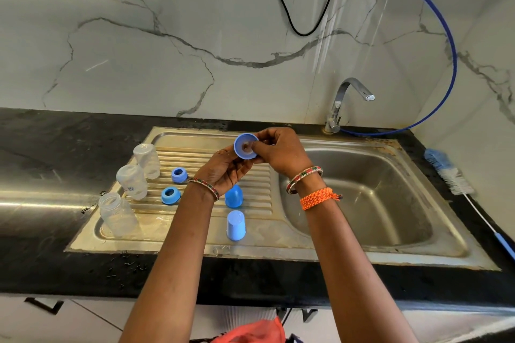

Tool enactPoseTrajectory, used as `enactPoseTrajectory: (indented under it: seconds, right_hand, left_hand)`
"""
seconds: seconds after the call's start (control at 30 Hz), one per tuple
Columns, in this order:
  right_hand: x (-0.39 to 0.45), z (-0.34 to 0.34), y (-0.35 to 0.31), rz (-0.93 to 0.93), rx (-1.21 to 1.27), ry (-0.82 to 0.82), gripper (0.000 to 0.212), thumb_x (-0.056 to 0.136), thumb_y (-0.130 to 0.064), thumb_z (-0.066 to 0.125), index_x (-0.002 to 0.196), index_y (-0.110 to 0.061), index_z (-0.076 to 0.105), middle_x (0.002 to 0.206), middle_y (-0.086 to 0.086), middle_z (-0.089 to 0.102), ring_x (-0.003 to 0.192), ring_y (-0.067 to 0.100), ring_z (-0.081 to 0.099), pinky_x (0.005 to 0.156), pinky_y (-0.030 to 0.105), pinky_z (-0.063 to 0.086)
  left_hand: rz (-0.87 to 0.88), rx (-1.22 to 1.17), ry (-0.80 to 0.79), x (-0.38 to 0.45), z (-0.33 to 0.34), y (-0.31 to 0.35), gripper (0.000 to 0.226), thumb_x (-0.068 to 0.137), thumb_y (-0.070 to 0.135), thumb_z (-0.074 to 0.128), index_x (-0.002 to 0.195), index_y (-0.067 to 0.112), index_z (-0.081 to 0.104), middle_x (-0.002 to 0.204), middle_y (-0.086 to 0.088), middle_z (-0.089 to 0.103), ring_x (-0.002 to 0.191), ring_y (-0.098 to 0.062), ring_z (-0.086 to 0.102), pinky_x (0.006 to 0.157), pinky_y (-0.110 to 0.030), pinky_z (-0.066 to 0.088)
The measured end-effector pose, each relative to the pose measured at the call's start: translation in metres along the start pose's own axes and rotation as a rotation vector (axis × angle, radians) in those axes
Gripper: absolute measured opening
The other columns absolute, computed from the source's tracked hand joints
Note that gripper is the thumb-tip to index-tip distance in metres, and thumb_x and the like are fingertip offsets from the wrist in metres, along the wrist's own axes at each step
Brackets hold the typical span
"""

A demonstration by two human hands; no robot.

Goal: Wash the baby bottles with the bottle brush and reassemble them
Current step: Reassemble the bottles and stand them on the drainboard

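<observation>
A blue collar ring [245,145] is being gripped by both hands' fingers, left hand [227,168] and right hand [278,152], above the drainboard [259,189], where three clear bottles [131,181], two rings [175,184] and two caps [235,210] are being kept.

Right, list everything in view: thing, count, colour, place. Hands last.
clear bottles: three, see-through, left end of the drainboard, in a row.
blue rings: two, blue, on the drainboard beside the bottles.
blue caps: two, blue, on the drainboard near the basin, standing open end down.
held blue ring: one, blue, above the drainboard, between both hands.
bottle brush: one, blue and white, on the counter right of the sink.
sink: one, steel, set in a black counter.
tap: one, chrome, behind the basin.
blue hose: one, along the wall.
left hand: grips the held ring.
right hand: pinches it.
</observation>
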State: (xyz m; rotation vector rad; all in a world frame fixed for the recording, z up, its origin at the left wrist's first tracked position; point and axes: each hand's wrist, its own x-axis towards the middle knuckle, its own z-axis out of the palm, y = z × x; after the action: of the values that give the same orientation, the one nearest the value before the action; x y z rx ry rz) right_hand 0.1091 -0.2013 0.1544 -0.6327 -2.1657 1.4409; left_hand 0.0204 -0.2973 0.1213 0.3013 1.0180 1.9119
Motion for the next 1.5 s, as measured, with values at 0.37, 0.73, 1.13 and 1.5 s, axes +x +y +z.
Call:
enactPoseTrajectory:
  seconds: [0.37, 0.73, 1.13, 1.5]
  right_hand:
    - [0.001, 0.004, 0.007, 0.189, 0.26, 0.072, 0.011, 0.082, 0.0, 0.068, 0.075, -0.004, 0.059, 0.078, 0.014, 0.062, 0.063, 0.016, 0.063, 0.047, 0.016, 0.052]
    - [0.006, 0.0, 0.005, 0.131, 0.188, -0.018, 0.018, 0.087, -0.002, 0.06, 0.104, -0.002, 0.064, 0.079, 0.001, 0.062, 0.072, 0.008, 0.059, 0.059, 0.016, 0.054]
    - [0.007, 0.005, 0.003, 0.181, 0.31, 0.009, 0.018, 0.087, 0.001, 0.06, 0.105, 0.006, 0.063, 0.087, 0.011, 0.063, 0.071, 0.012, 0.062, 0.054, 0.015, 0.054]
    - [0.013, 0.009, 0.008, 0.147, 0.131, 0.173, 0.005, 0.081, -0.002, 0.069, 0.085, -0.003, 0.067, 0.077, 0.009, 0.065, 0.075, 0.023, 0.065, 0.069, 0.033, 0.059]
  left_hand:
    - [-0.06, -0.007, 0.063, 0.006, 0.002, -0.001, 0.013, 0.094, 0.003, 0.048, 0.089, 0.001, 0.06, 0.065, -0.009, 0.07, 0.057, -0.012, 0.068, 0.054, -0.018, 0.055]
    - [-0.076, 0.064, 0.024, 0.01, 0.001, 0.001, 0.014, 0.094, 0.004, 0.048, 0.09, 0.002, 0.061, 0.067, -0.008, 0.07, 0.058, -0.01, 0.066, 0.056, -0.017, 0.055]
    - [-0.006, 0.145, 0.061, 0.011, -0.004, 0.007, 0.021, 0.096, 0.024, 0.051, 0.094, 0.008, 0.063, 0.076, -0.008, 0.071, 0.066, -0.01, 0.07, 0.057, -0.018, 0.055]
    - [-0.046, 0.16, -0.084, 0.011, -0.006, 0.011, 0.02, 0.099, 0.013, 0.044, 0.104, 0.007, 0.062, 0.081, -0.005, 0.073, 0.075, -0.011, 0.07, 0.063, -0.019, 0.056]
